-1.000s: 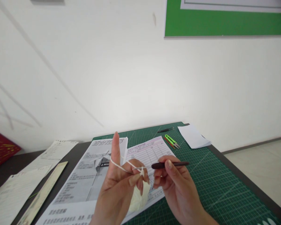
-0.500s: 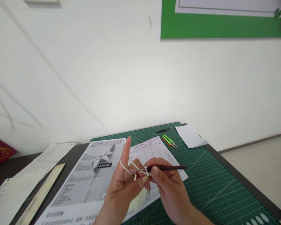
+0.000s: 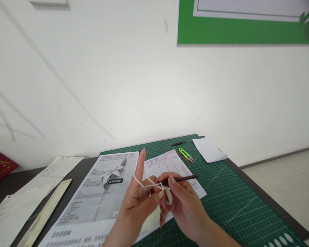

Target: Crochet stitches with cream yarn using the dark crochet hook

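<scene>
Nearly level, the dark-handled hook [image 3: 188,178] points leftward from the right hand [image 3: 189,204] gripping it. Close beside, the left hand [image 3: 135,204] pinches the small white yarn piece [image 3: 169,196].

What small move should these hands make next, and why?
Probably, the right hand should ease the slim dark-brown tool gently rightward. The thin white yarn looks taut over the left hand's raised index finger, and its strands meet at the tool's left end, above the small curved white piece. The tip is hidden, so whether it has caught yarn is unclear.
</scene>
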### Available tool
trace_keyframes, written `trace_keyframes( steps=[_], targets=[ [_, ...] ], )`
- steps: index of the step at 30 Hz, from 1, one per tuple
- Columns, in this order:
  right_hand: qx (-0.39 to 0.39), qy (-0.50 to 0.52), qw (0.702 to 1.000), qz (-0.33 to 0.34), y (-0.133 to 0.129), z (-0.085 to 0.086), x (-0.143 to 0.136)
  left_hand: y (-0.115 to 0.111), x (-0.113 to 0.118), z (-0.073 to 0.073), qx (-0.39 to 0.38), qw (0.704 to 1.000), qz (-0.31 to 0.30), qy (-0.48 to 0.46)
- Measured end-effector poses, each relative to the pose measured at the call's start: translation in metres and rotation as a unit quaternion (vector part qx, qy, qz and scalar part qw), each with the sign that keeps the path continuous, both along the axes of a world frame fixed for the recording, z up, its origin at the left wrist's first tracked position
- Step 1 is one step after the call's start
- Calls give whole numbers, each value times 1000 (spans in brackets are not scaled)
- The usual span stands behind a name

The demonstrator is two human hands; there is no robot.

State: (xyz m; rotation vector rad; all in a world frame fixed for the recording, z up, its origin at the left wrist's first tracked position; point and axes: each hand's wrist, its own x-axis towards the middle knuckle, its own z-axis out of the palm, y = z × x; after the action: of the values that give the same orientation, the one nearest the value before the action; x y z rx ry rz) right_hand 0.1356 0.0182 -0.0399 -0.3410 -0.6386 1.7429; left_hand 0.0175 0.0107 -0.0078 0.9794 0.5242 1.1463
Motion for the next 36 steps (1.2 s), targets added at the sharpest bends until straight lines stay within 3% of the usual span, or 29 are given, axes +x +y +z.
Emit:
trace_keyframes(
  steps=[6, 12, 25, 31, 36],
  targets=[
    [14, -4, 999, 49, 2, -6, 0, 5, -4, -4, -8, 999, -44, -24],
    [-2, -31, 999, 10, 0, 3, 2, 9, -5, -4, -12, 997, -53, -50],
    [-23, 26, 998, 47, -2, 7, 11, 8, -12, 3, -51, 998, -12, -41],
    [0, 17, 999, 52, -2, 9, 17, 17, -27, 16, -76, 994, 66, -47],
    [16, -4, 997, 76, 4, 20, 27, 45, -64, 15, -120, 967, 221, -33]
  ],
)
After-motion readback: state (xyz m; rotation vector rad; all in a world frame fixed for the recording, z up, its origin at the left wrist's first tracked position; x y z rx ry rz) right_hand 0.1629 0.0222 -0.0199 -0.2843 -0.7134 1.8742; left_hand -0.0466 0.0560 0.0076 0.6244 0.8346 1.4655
